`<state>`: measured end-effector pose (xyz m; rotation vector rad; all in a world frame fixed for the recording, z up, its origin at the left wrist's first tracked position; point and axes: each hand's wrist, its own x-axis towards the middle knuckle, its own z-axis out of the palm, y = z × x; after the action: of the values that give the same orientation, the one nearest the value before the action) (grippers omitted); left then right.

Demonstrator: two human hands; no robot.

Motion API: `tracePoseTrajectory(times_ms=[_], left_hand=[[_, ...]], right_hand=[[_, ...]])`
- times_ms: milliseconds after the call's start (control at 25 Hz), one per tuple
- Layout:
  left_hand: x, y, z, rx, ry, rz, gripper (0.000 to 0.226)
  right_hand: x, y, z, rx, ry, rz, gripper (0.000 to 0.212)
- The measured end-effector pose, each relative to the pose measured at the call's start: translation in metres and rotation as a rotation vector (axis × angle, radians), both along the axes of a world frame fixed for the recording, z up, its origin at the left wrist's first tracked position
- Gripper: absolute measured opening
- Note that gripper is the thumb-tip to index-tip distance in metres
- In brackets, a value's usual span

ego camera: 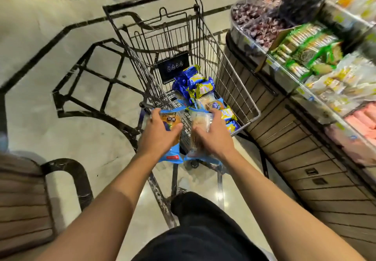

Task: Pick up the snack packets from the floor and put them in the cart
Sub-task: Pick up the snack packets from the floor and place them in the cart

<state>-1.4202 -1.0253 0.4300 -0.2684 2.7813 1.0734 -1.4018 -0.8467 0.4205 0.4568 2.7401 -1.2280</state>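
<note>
A black wire cart (205,43) stands in front of me with several blue and gold snack packets (195,83) lying in its basket. My left hand (160,134) grips a blue-edged packet (172,157) just outside the cart's near left corner. My right hand (211,136) grips a second clear, blue-edged packet (200,122) over the cart's near rim. Both packets are partly hidden under my hands.
A shop shelf (317,61) full of green, yellow and pink packets runs along the right, with a wood-slat base (301,159). A slatted bench (22,195) sits at the lower left. Patterned tile floor (67,61) lies open to the left. My dark-trousered leg (203,220) is below.
</note>
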Motion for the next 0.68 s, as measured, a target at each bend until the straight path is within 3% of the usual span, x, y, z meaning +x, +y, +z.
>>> tracePoseTrajectory(times_ms=[400,680], left_hand=[[-0.156,-0.034,-0.002,0.012,-0.024,0.011,0.08],[-0.259,-0.073,-0.009,0.016,-0.026,-0.153,0.08]], right_hand=[[-0.161,-0.044,0.006,-0.015,0.066,0.014,0.075],[-0.233,-0.082,-0.003,0.046,0.042,-0.13,0.076]])
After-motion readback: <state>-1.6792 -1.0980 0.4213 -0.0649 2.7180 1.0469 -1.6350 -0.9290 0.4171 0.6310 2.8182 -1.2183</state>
